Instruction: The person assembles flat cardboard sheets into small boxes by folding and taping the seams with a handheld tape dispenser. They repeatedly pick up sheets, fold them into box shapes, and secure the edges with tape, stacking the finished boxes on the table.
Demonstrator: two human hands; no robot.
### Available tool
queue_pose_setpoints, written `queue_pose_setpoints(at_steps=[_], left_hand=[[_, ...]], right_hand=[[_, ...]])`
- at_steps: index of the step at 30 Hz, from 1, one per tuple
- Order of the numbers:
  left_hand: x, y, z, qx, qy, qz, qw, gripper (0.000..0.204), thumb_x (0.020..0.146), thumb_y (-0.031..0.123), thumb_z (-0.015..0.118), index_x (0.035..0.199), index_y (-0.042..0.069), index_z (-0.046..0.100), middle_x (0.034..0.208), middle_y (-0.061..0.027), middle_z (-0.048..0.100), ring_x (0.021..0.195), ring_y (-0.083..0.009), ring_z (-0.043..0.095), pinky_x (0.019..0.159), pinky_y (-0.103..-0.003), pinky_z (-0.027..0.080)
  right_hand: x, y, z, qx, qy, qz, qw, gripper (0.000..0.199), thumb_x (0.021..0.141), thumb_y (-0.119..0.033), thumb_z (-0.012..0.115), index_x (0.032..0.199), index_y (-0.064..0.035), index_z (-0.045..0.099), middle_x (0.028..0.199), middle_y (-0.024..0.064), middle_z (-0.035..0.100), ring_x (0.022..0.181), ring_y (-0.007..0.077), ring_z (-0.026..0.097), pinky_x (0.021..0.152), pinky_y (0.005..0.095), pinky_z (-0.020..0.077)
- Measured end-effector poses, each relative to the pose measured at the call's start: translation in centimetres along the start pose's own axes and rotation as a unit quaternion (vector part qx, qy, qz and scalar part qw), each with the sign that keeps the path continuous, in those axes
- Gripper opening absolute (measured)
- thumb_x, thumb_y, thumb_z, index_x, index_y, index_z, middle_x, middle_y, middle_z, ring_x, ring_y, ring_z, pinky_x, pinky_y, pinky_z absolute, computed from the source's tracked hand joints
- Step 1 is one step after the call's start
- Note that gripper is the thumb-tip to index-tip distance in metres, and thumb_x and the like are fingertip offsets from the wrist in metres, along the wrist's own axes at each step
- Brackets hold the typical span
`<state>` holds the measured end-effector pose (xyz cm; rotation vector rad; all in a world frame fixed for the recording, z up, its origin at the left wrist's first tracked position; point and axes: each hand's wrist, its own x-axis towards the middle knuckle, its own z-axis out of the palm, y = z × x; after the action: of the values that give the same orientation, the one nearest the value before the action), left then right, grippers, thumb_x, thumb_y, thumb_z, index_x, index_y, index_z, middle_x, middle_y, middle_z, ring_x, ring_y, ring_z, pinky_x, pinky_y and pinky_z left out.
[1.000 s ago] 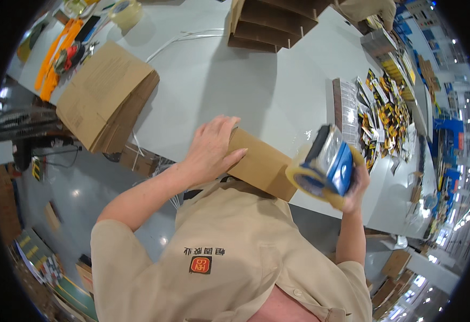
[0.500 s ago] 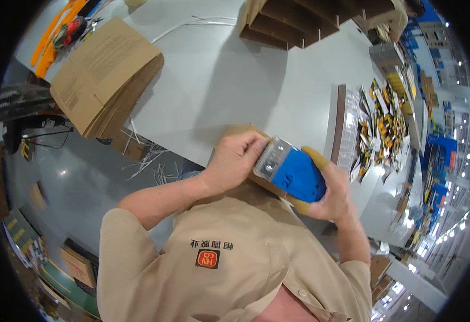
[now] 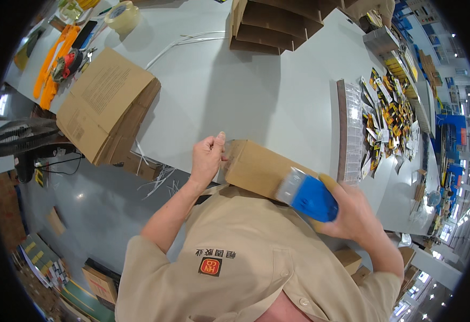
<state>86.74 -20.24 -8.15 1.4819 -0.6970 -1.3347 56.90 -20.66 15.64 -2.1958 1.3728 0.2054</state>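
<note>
My right hand (image 3: 350,209), with yellowish covers on some fingertips, grips a blue hand-held tape dispenser (image 3: 316,199). The dispenser's clear, toothed front end lies against the top of a brown cardboard box (image 3: 261,167), which rests in front of my shirt at the table's near edge. At the box's left end is my left hand (image 3: 208,159), fingers curled in and thumb pointing up. A shiny strip of clear tape (image 3: 229,154) shows on that end, close to the curled fingers. Whether the left fingers hold anything is hidden.
A stack of flattened cartons (image 3: 106,102) leans at the table's left edge, by a black fan (image 3: 26,137). A divided cardboard rack (image 3: 278,27) stands at the far side, with a tape roll (image 3: 122,17) to its left. Yellow-black packets (image 3: 390,115) pile up on the right.
The tape dispenser has moved right and slightly down, away from my left hand, uncovering the box top. My left hand has shifted left to the box's end, its thumb now raised.
</note>
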Motion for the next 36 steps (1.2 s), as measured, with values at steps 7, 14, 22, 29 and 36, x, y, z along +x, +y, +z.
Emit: queue_pose_setpoints(at_steps=[7,14,22,29,36], left_hand=[[0.3,0.7,-0.2,0.181,-0.103,0.054,0.977,0.047,0.102,0.035,0.058,0.074,-0.002,0.060,0.062,-0.0092,0.055,0.053,-0.0155,0.051,0.055,-0.034,0.050],[1.1,1.8,0.9,0.353,-0.095,0.052,0.929,0.033,0.103,0.032,0.051,0.108,0.002,0.062,0.093,-0.0200,0.069,0.088,-0.0401,0.063,0.078,-0.045,0.049],[-4.7,6.7,-2.0,0.415,-0.236,0.210,0.853,0.091,0.082,0.038,0.077,0.152,0.002,0.032,0.146,-0.0231,0.046,0.130,-0.0407,0.050,0.113,-0.046,0.036],[-0.2,10.2,0.3,0.331,-0.407,0.082,0.847,0.126,0.068,0.024,0.089,0.160,0.009,0.005,0.158,-0.0155,0.031,0.146,-0.0317,0.032,0.119,-0.043,0.031],[7.8,36.8,2.7,0.183,-0.292,0.277,0.897,0.083,0.084,0.049,0.075,0.151,0.014,0.041,0.140,-0.0080,0.054,0.122,-0.0243,0.058,0.101,-0.037,0.046]], right_hand=[[-2.4,13.1,13.3,0.073,0.012,0.055,0.996,0.077,0.062,-0.027,0.082,0.133,-0.0094,0.058,0.102,0.0219,0.066,0.090,0.0421,0.066,0.075,0.0452,0.0546],[6.2,10.6,10.9,0.006,-0.161,0.035,0.986,0.053,0.062,-0.034,0.081,0.105,-0.0064,0.068,0.084,0.0197,0.071,0.076,0.0408,0.067,0.070,0.0460,0.0549],[-1.5,12.1,13.2,0.590,0.265,0.248,0.722,0.041,0.081,-0.026,0.073,0.113,-0.0012,0.063,0.085,0.0111,0.070,0.075,0.0220,0.070,0.066,0.0358,0.0562],[2.2,16.4,19.5,0.764,0.318,0.145,0.543,0.036,0.092,-0.028,0.064,0.119,-0.0053,0.057,0.078,0.0018,0.059,0.058,0.0099,0.056,0.051,0.0264,0.0488],[2.2,14.8,14.2,0.784,0.362,-0.015,0.503,0.053,0.092,-0.052,0.057,0.116,-0.0053,0.061,0.086,0.0064,0.060,0.066,0.0164,0.057,0.057,0.0302,0.0477]])
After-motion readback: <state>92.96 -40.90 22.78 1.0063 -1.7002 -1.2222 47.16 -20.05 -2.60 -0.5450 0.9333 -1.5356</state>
